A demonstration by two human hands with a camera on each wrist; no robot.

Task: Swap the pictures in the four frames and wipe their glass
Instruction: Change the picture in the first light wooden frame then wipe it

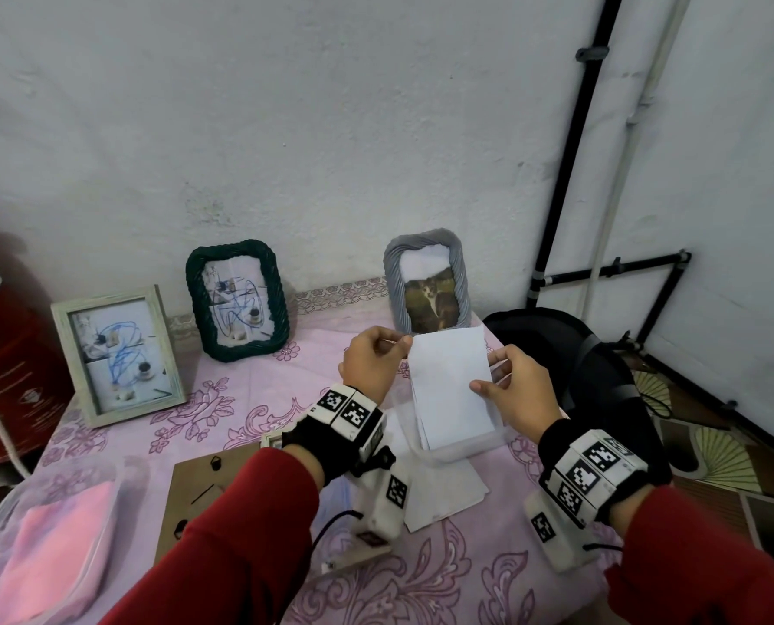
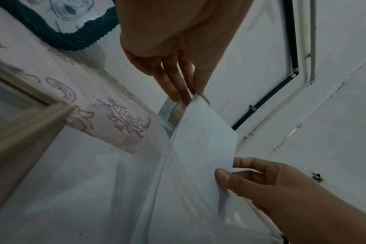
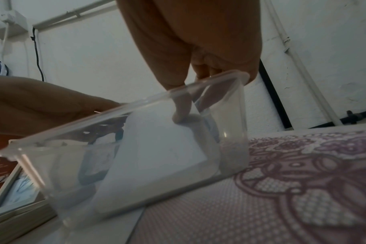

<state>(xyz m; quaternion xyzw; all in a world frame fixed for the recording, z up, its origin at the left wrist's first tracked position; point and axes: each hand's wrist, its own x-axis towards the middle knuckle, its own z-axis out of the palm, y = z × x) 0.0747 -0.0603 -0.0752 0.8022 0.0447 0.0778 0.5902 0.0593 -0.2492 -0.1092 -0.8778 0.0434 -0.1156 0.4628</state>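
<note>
A white sheet of paper (image 1: 450, 385) stands tilted in a clear plastic box (image 1: 462, 448), its blank back toward me. My left hand (image 1: 369, 360) pinches the sheet's top left corner (image 2: 195, 100). My right hand (image 1: 513, 390) pinches its right edge (image 2: 230, 166), thumb on the front. Through the box wall (image 3: 136, 148) the right thumb shows pressed on the paper (image 3: 163, 145). Three frames stand at the back: a pale wooden frame (image 1: 117, 354), a dark green woven frame (image 1: 236, 300) and a grey frame (image 1: 428, 281) with a cat photo. A brown frame backing (image 1: 209, 493) lies face down under my left forearm.
More white sheets (image 1: 448, 493) lie under the box. A clear tub with a pink cloth (image 1: 56, 552) sits front left. A red cylinder (image 1: 2, 354) stands left of the table, a black chair (image 1: 570, 349) to the right. The wall is close behind the frames.
</note>
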